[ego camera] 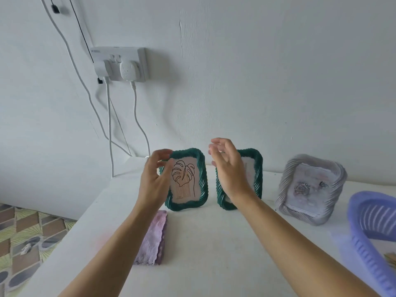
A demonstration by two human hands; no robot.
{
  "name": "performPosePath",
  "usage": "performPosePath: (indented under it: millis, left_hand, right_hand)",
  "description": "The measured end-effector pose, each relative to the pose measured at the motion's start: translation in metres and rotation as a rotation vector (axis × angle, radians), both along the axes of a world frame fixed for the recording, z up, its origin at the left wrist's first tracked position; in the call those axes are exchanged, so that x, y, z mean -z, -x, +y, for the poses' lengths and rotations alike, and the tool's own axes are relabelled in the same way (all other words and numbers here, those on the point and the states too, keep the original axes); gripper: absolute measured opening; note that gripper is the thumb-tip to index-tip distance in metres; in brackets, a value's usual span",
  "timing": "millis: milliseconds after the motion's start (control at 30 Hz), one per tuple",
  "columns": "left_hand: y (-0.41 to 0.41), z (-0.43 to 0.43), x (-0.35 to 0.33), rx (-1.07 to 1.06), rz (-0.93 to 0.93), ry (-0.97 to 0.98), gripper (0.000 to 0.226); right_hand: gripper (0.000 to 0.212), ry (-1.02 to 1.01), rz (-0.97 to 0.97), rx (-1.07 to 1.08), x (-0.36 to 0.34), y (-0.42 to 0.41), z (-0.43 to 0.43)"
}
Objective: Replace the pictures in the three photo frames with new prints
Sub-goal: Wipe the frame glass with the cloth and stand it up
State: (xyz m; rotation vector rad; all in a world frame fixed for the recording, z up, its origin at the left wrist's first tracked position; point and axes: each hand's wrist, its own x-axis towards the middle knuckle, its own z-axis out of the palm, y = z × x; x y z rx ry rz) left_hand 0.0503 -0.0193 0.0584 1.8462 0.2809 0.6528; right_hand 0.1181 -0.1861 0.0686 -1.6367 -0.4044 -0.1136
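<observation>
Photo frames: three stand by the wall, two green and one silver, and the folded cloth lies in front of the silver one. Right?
Not the cloth. In the head view the folded cloth lies in front of the left green frame, not the silver frame. The rest stands.

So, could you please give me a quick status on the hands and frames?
Left hand at top corner of left green frame, grip unclear. Right hand open, in front of middle green frame. Grey frame untouched. Nothing blocking.
</observation>
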Motion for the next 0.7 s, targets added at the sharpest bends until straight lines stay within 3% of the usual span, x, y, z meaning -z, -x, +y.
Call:
performPosePath:
  millis: [133,200,333,500,700]
  left_hand:
    - [0.002,-0.040,-0.006,0.180,0.011,0.070,0.012]
    - [-0.003,-0.058,0.001,0.242,0.047,0.084,0.015]
    - [-0.015,-0.090,0.024,0.282,0.125,0.097,0.032]
    - [-0.021,-0.114,0.050,0.233,0.233,0.174,0.056]
    - [-0.030,-0.121,0.062,0.227,0.270,0.322,0.053]
  right_hand:
    - [0.008,0.040,-0.198,0.135,0.006,0.011,-0.043]
    - [0.008,0.067,-0.204,0.206,0.016,0.011,-0.067]
    - [0.016,0.110,-0.049,0.325,0.038,0.002,-0.104]
    - [0.044,0.214,0.191,0.249,0.053,-0.007,-0.120]
    - [0.054,0.281,0.336,0.194,0.063,-0.027,-0.113]
